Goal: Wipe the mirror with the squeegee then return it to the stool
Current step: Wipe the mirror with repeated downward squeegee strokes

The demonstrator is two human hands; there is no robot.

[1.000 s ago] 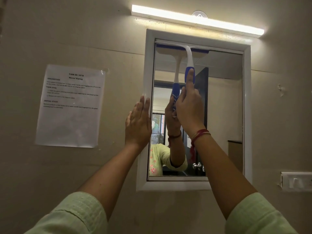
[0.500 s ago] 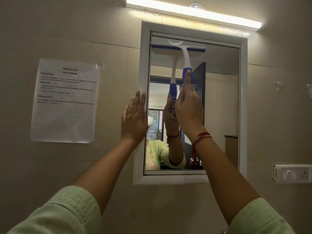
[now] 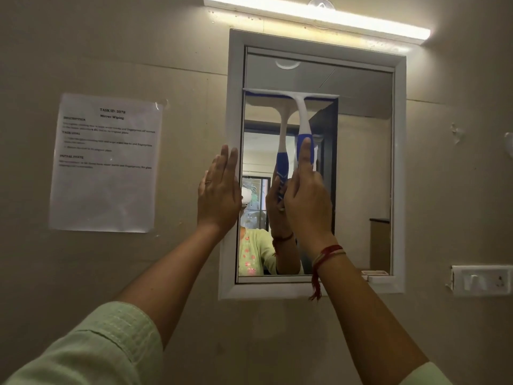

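A white-framed mirror (image 3: pixel 363 168) hangs on the beige wall in front of me. My right hand (image 3: pixel 306 201) grips the blue handle of a white and blue squeegee (image 3: pixel 301 112), index finger stretched up along it. The blade lies flat on the glass across the left half, about a third of the way down. My left hand (image 3: pixel 219 195) rests flat, fingers together, on the mirror's left frame edge and holds nothing. The stool is out of view.
A printed task sheet (image 3: pixel 105 162) is taped to the wall left of the mirror. A lit tube light (image 3: pixel 319 15) runs above the frame. A white switch plate (image 3: pixel 481 280) sits on the wall at the lower right.
The squeegee blade has slid down from the mirror's top edge to about a third of the way down, my right hand moving with it. My left hand stays on the frame.
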